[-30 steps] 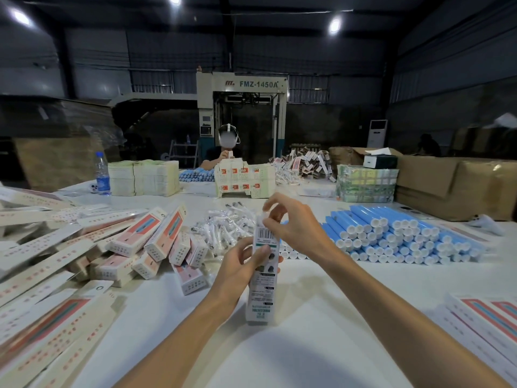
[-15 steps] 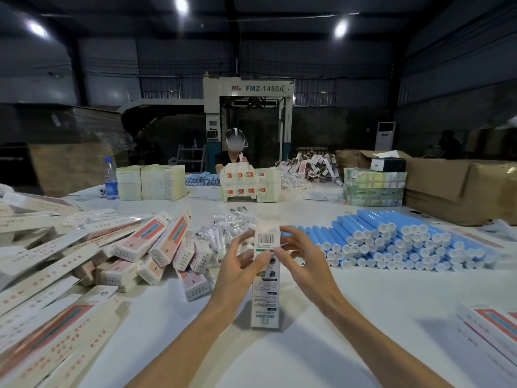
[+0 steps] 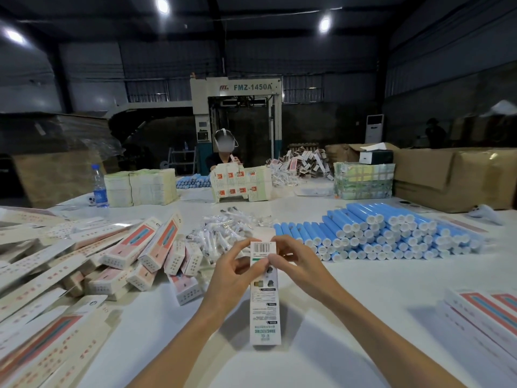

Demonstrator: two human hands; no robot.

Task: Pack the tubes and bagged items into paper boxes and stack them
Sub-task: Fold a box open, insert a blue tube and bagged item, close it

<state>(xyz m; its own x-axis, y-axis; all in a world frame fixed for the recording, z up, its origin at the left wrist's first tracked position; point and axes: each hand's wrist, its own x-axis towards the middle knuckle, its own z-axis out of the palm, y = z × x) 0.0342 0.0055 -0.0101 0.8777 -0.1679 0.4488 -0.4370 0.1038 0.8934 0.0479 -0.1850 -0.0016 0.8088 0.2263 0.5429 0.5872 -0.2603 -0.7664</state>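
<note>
The paper box (image 3: 264, 298) stands almost upright on the white table (image 3: 349, 317), straight ahead of the person. Its near end rests on the table and its long axis leans away, so the barcoded end flap is the farthest part. Both hands meet at that far end. The left hand (image 3: 235, 273) pinches the box's left edge between thumb and fingers. The right hand (image 3: 296, 264) pinches the right edge, thumb on the printed face just under the flap.

Neither hand is nearer; the flap lies right at their fingertips, so closing it looks like the step in hand. Whether the box is already filled cannot be told.

Left of the box lies a heap of packed boxes (image 3: 145, 256), probably where this one goes. Just beyond the box sit the bagged items (image 3: 223, 233), and beyond it to the right the blue tubes (image 3: 377, 233) are stacked.
</note>
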